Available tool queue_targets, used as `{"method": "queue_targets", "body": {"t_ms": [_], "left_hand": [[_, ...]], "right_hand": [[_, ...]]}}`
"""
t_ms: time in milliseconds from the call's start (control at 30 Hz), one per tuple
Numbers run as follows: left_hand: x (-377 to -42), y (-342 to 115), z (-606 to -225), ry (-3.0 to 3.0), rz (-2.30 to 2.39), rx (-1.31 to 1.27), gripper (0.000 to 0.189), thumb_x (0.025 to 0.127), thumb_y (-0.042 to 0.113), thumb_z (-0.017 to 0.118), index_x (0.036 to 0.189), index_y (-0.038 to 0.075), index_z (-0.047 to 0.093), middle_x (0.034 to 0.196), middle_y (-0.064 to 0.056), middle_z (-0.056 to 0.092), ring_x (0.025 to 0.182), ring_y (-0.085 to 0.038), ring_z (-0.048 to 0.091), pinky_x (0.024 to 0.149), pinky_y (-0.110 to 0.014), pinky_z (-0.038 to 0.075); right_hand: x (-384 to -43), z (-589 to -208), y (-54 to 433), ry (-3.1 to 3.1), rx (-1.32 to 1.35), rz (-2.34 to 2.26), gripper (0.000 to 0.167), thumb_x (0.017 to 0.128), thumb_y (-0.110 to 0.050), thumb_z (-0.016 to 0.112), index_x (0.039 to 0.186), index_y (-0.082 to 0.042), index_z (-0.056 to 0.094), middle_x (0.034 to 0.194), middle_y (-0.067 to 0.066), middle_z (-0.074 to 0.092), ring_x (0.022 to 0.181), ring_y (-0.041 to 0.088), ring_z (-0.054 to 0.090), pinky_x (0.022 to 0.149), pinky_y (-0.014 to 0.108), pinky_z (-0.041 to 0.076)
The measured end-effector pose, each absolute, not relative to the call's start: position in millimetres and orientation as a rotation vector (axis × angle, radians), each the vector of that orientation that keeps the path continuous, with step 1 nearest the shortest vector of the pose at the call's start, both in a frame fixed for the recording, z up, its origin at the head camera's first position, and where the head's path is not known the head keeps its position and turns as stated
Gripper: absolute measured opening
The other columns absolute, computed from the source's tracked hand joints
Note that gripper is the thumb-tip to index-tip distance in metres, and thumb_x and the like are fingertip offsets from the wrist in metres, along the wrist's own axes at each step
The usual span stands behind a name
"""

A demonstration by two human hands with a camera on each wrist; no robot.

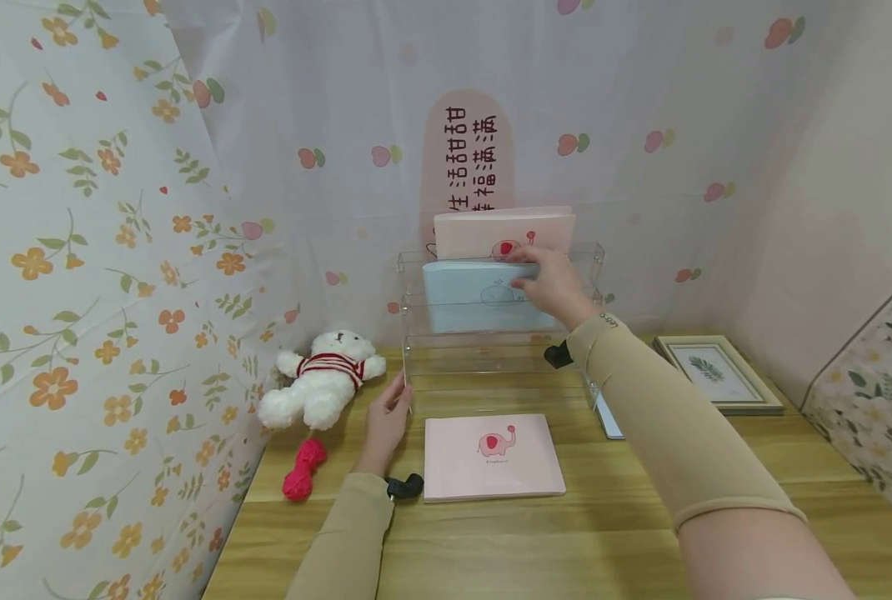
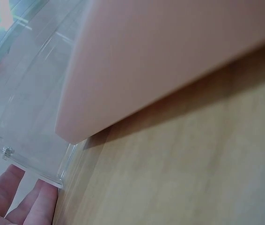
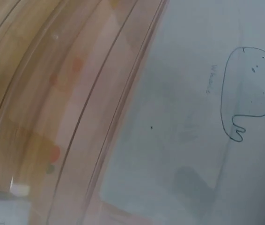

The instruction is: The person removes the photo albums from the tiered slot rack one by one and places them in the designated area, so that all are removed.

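Note:
A clear acrylic rack [image 1: 483, 367] with tiers stands at the back of the table. My right hand [image 1: 554, 283] pinches the top edge of a light blue notebook [image 1: 461, 296] in the rack, thumb on its front. The whale drawing on this notebook [image 3: 184, 122] fills much of the right wrist view. Behind it, higher up, stands a pink notebook [image 1: 464, 237] with an elephant. My left hand [image 1: 386, 421] grips the rack's lower left side, its fingers [image 2: 41, 204] seen by the clear panel. Another pink elephant notebook [image 1: 491, 475] lies flat before the rack.
A white teddy bear [image 1: 326, 379] in a striped top lies left of the rack, with a bright pink bundle [image 1: 305, 469] below it. A framed leaf picture [image 1: 719, 375] lies at right. A light blue flat item [image 1: 608, 417] lies by the rack's right side.

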State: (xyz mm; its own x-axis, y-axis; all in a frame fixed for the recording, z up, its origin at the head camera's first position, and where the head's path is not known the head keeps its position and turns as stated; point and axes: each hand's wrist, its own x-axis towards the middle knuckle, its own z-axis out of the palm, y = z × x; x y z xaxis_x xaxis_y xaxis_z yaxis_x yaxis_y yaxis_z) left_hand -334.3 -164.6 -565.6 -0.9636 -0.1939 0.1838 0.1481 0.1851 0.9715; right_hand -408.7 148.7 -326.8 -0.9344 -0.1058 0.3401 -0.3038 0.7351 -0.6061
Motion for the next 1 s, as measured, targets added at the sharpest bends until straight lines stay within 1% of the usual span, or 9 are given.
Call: {"method": "queue_targets", "body": {"t_ms": [167, 267, 333, 467, 567, 633, 733, 933, 1000], "left_hand": [[-334, -164, -565, -2.203, -1.842, 0.041, 0.045, 0.112, 0.02, 0.068, 0.156, 0.017, 0.064, 0.148, -0.018, 0.071, 0.129, -0.039, 0.073, 0.092, -0.021, 0.056], [-334, -164, -565, -2.205, -1.851, 0.041, 0.045, 0.111, 0.02, 0.068, 0.156, 0.018, 0.064, 0.149, -0.018, 0.071, 0.13, -0.04, 0.072, 0.098, -0.031, 0.059], [-336, -165, -568, -2.204, -1.851, 0.039, 0.044, 0.111, 0.021, 0.068, 0.155, 0.018, 0.065, 0.148, -0.018, 0.071, 0.128, -0.038, 0.073, 0.098, -0.033, 0.061], [-337, -167, -569, -2.184, -1.877, 0.034, 0.046, 0.11, 0.022, 0.07, 0.155, 0.018, 0.065, 0.148, -0.017, 0.072, 0.127, -0.038, 0.073, 0.092, -0.023, 0.058], [-335, -166, -567, -2.18, -1.882, 0.028, 0.047, 0.111, 0.023, 0.069, 0.157, 0.016, 0.063, 0.149, -0.019, 0.071, 0.129, -0.04, 0.072, 0.087, -0.015, 0.053], [-334, -165, -567, -2.184, -1.872, 0.03, 0.046, 0.111, 0.024, 0.068, 0.157, 0.015, 0.063, 0.149, -0.019, 0.071, 0.128, -0.041, 0.072, 0.086, -0.015, 0.053], [-332, -165, -566, -2.195, -1.857, 0.045, 0.045, 0.112, 0.024, 0.068, 0.156, 0.017, 0.064, 0.148, -0.019, 0.071, 0.126, -0.04, 0.073, 0.085, -0.015, 0.053], [-331, -163, -562, -2.195, -1.864, 0.054, 0.045, 0.112, 0.022, 0.068, 0.156, 0.018, 0.064, 0.149, -0.019, 0.071, 0.126, -0.04, 0.073, 0.085, -0.015, 0.053], [-332, -164, -562, -2.188, -1.874, 0.054, 0.045, 0.111, 0.022, 0.068, 0.156, 0.017, 0.064, 0.148, -0.019, 0.071, 0.126, -0.04, 0.073, 0.085, -0.015, 0.054]], "right_hand": [[-407, -330, 146, -2.594, 0.281, 1.072, 0.037, 0.098, -0.004, 0.082, 0.132, -0.017, 0.076, 0.156, 0.008, 0.066, 0.153, 0.036, 0.049, 0.129, 0.062, 0.037], [-405, -330, 145, -2.57, 0.263, 1.116, 0.036, 0.098, -0.003, 0.081, 0.131, -0.019, 0.077, 0.155, 0.008, 0.064, 0.152, 0.035, 0.047, 0.126, 0.061, 0.042], [-405, -329, 145, -2.54, 0.275, 1.128, 0.036, 0.098, -0.001, 0.079, 0.131, -0.018, 0.077, 0.152, 0.008, 0.065, 0.15, 0.035, 0.049, 0.122, 0.059, 0.046], [-403, -323, 145, -2.481, 0.323, 1.103, 0.034, 0.098, 0.003, 0.077, 0.127, -0.015, 0.078, 0.147, 0.009, 0.069, 0.149, 0.034, 0.051, 0.116, 0.056, 0.05], [-399, -315, 145, -2.43, 0.387, 1.054, 0.032, 0.097, 0.004, 0.077, 0.123, -0.013, 0.079, 0.141, 0.009, 0.073, 0.145, 0.033, 0.054, 0.119, 0.055, 0.047], [-396, -310, 145, -2.39, 0.44, 1.02, 0.031, 0.097, 0.006, 0.077, 0.121, -0.013, 0.08, 0.133, 0.008, 0.076, 0.138, 0.032, 0.057, 0.123, 0.055, 0.043], [-387, -300, 145, -2.345, 0.481, 1.009, 0.033, 0.097, 0.008, 0.075, 0.121, -0.014, 0.081, 0.13, 0.009, 0.077, 0.133, 0.031, 0.06, 0.121, 0.053, 0.045], [-363, -282, 142, -2.305, 0.461, 1.015, 0.032, 0.098, 0.005, 0.073, 0.122, -0.015, 0.08, 0.131, 0.01, 0.075, 0.128, 0.03, 0.055, 0.109, 0.049, 0.046], [-354, -280, 140, -2.303, 0.471, 1.02, 0.032, 0.098, 0.005, 0.074, 0.121, -0.016, 0.081, 0.13, 0.008, 0.076, 0.128, 0.028, 0.058, 0.101, 0.045, 0.047]]}}
